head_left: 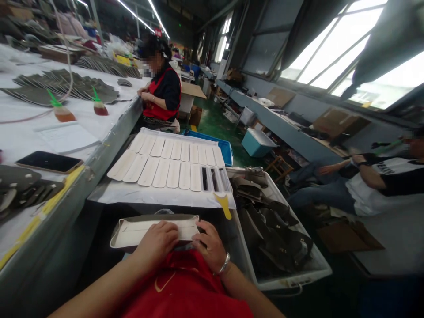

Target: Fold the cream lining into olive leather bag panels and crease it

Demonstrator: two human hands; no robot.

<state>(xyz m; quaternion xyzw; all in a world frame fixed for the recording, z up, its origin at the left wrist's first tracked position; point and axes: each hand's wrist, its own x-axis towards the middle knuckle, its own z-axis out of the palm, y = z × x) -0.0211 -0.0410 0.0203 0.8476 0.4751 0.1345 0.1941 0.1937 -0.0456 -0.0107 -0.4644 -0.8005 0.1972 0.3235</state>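
In front of my red apron I have a long bag piece (132,232), dark outside, with a cream panel facing up and a thin line along its middle. My left hand (160,240) lies over the near side of the panel, its fingers bent together against the cream surface. At the right end, my right hand (210,247) grips the rim and corner with curled fingers. Just beyond is a white-covered board (165,196) bearing rows of cream rounded strips (172,172). Several dark slots show at the board's right, near a yellow scraper-like tool (224,206).
To the right stands a white crate (288,282) of dark bag pieces (268,221). The workbench (112,119) on the left carries a phone (49,161), two glue bottles (99,107) and stacked dark panels (66,84). One co-worker (162,88) is ahead; another person (374,176) sits right.
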